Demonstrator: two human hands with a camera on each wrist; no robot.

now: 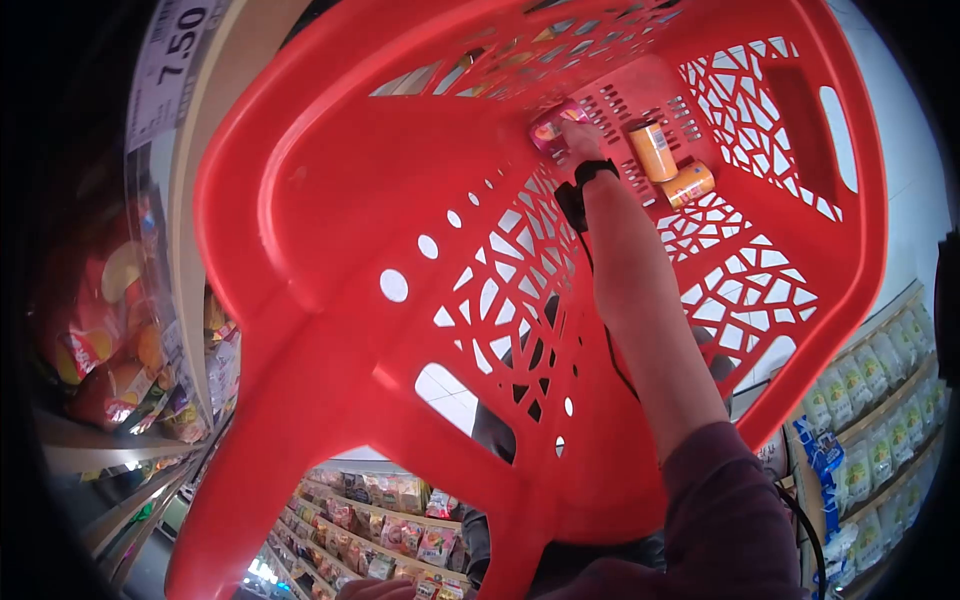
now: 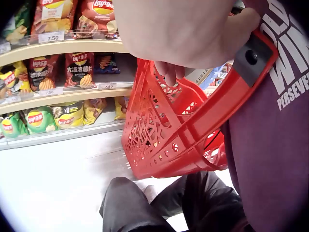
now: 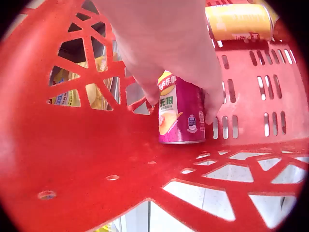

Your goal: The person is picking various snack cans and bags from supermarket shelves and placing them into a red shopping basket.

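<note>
Inside the deep red basket (image 1: 340, 150), my right hand (image 1: 580, 140) grips a purple Lay's can (image 1: 547, 132) near the basket floor. In the right wrist view, fingers and thumb of my right hand (image 3: 169, 53) span the purple can (image 3: 183, 113), which stands upright. Two orange-yellow cans (image 1: 653, 152) lie beside it, one partly showing as a yellow can (image 3: 239, 21). My left hand (image 2: 188, 34) is over the red basket (image 2: 164, 140), beside its handle (image 2: 217, 106), fingers hanging loosely curled. Only a sliver of the left hand (image 1: 378, 590) shows in the head view.
Shelves with Lay's chip bags (image 2: 41, 121) stand left of the basket, with a 7.50 price label (image 1: 170, 75) close by. More shelves of packets (image 1: 400, 530) lie beyond the handle, and hanging bags (image 1: 870, 430) are at right. Legs (image 2: 130, 203) are beneath the basket.
</note>
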